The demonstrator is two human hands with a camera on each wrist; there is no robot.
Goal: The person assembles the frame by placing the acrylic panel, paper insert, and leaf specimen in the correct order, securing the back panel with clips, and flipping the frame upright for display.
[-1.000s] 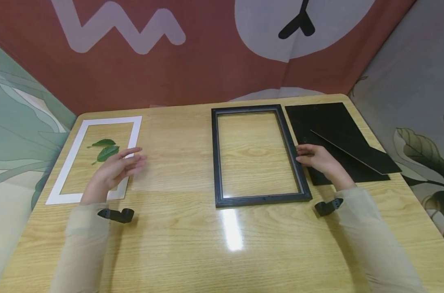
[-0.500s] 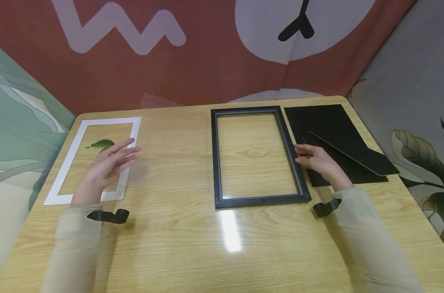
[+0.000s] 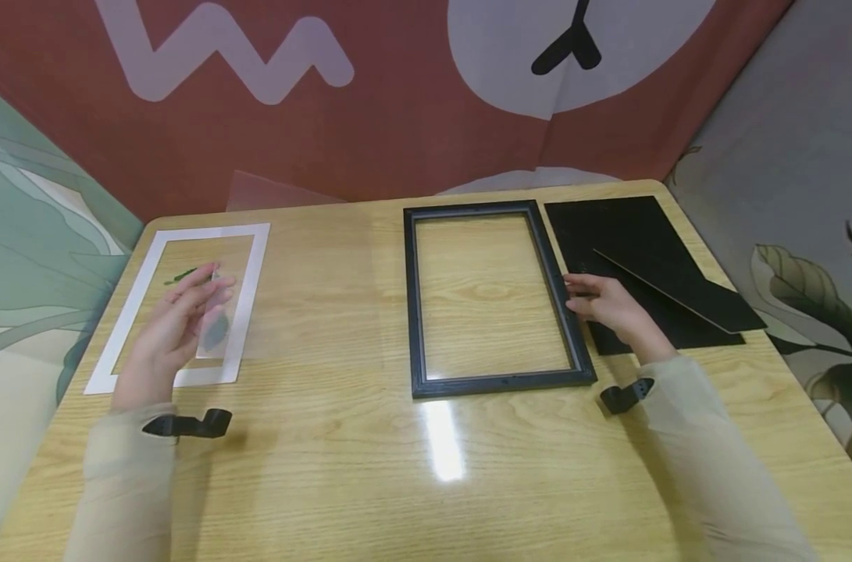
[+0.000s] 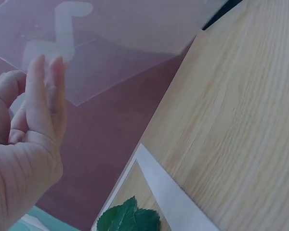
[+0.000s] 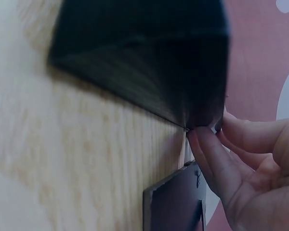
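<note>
My left hand [image 3: 167, 334] pinches the left edge of a clear plastic sheet [image 3: 313, 297], which stands tilted up, its far corner against the red backdrop. The sheet's corner shows in the left wrist view. Beneath this hand lies a white mat border [image 3: 126, 312] with two green leaves [image 3: 181, 275] inside its opening, partly covered by hand and sheet. On the other side, my right hand [image 3: 606, 303] holds the right bar of a black picture frame [image 3: 499, 384] lying flat. In the right wrist view, thumb and fingers [image 5: 214, 154] meet at the frame's side.
Right of the frame lies a black backing board [image 3: 601, 226] with a folded-out stand flap [image 3: 686, 293] slanting above it. A red patterned backdrop [image 3: 397, 117] rises behind the wooden table [image 3: 327, 484]. Printed cloth hangs at both sides.
My left hand has moved left over the mat border, drawing the clear sheet with it, so the sheet now overlaps the border and a leaf. The right hand stays at the frame.
</note>
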